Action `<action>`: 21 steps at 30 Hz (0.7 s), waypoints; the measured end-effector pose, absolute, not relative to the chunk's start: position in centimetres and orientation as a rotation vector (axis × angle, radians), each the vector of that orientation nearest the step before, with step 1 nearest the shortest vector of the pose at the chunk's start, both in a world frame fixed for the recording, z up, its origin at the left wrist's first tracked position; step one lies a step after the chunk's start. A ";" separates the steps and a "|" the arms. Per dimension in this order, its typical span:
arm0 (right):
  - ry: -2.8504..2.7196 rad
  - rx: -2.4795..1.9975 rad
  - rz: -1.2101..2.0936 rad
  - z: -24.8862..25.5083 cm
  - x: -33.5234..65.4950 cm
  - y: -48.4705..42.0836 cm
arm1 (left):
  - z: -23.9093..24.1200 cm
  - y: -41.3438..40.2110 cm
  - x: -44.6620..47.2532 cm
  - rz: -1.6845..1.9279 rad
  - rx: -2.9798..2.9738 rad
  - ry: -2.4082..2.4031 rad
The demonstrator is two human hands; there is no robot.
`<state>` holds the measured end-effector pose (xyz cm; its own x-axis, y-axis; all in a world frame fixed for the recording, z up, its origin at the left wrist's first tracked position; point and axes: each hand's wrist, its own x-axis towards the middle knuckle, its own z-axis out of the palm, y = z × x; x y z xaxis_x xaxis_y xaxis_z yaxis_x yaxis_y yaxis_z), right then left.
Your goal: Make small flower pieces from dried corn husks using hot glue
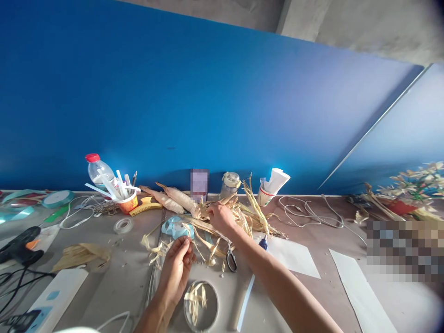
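My right hand (222,216) reaches forward into a pile of dried corn husks (243,215) at the table's middle, its fingers closed on a husk strip. Nearer to me, my left hand (177,261) is pinched shut on a thin pale husk piece, just below a light blue flower-shaped piece (175,227). Small scissors (231,260) lie between my two forearms. A round clear dish (201,305) with husk scraps sits right of my left wrist.
A blue wall backs the table. An orange cup of white sticks (126,199) and a red-capped bottle (99,170) stand at the left back, with a tape roll (123,225) and a black glue gun (19,245). A glass jar (229,184), paper cup (267,194), white cable (312,210) and paper sheets (294,256) lie to the right.
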<state>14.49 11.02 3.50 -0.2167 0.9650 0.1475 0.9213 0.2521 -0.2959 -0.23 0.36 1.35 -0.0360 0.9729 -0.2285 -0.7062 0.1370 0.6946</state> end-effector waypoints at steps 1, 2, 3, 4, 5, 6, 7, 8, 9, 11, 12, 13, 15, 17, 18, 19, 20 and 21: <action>-2.217 -1.749 0.204 3.8 14.7 11.0 | 1.5 0.4 -0.2 1.420 0.426 0.791; -2.204 -1.752 0.198 4.1 14.9 10.8 | 1.5 0.4 -0.3 1.423 0.425 0.789; -2.195 -1.751 0.195 4.4 15.1 10.4 | 1.6 0.4 -0.3 1.427 0.425 0.787; -2.194 -1.742 0.197 4.6 15.2 10.0 | 1.6 0.4 -0.3 1.431 0.427 0.784; -2.204 -1.729 0.208 4.6 15.1 9.3 | 1.5 0.4 -0.3 1.434 0.429 0.782; -2.226 -1.713 0.228 4.6 15.0 8.6 | 1.5 0.5 -0.3 1.435 0.430 0.779; -2.256 -1.695 0.256 4.5 14.9 7.8 | 1.4 0.5 -0.4 1.436 0.430 0.776; -2.290 -1.680 0.288 4.3 14.6 7.0 | 1.3 0.5 -0.4 1.436 0.432 0.774; -2.321 -1.671 0.317 4.1 14.3 6.2 | 1.3 0.5 -0.4 1.434 0.434 0.773; -2.358 -1.649 0.344 3.9 13.7 5.0 | 1.3 0.5 -0.5 1.432 0.442 0.772; -2.353 -1.627 0.344 3.9 13.4 4.5 | 1.4 0.5 -0.5 1.435 0.450 0.769; -2.329 -1.594 0.343 4.1 13.2 4.2 | 1.6 0.5 -0.7 1.441 0.460 0.764; -2.259 -1.490 0.383 4.8 12.9 3.6 | 2.0 0.5 -1.0 1.468 0.477 0.745; -2.243 -1.351 0.509 5.5 12.9 2.8 | 2.5 0.6 -1.3 1.494 0.475 0.726; -2.282 -1.277 0.595 5.7 13.0 2.2 | 2.7 0.6 -1.4 1.509 0.470 0.727; -2.341 -1.218 0.671 5.7 13.2 1.5 | 2.8 0.6 -1.5 1.523 0.455 0.742; -2.415 -1.174 0.730 5.6 13.3 0.7 | 2.8 0.6 -1.5 1.531 0.450 0.750; -2.490 -1.157 0.750 5.3 13.4 -0.1 | 2.7 0.6 -1.5 1.538 0.452 0.753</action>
<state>13.41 -0.12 5.34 -0.6331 0.7728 0.0451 0.6193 0.5406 -0.5695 -1.45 0.60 2.75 -0.1207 0.9811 -0.1512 -0.7206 0.0182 0.6931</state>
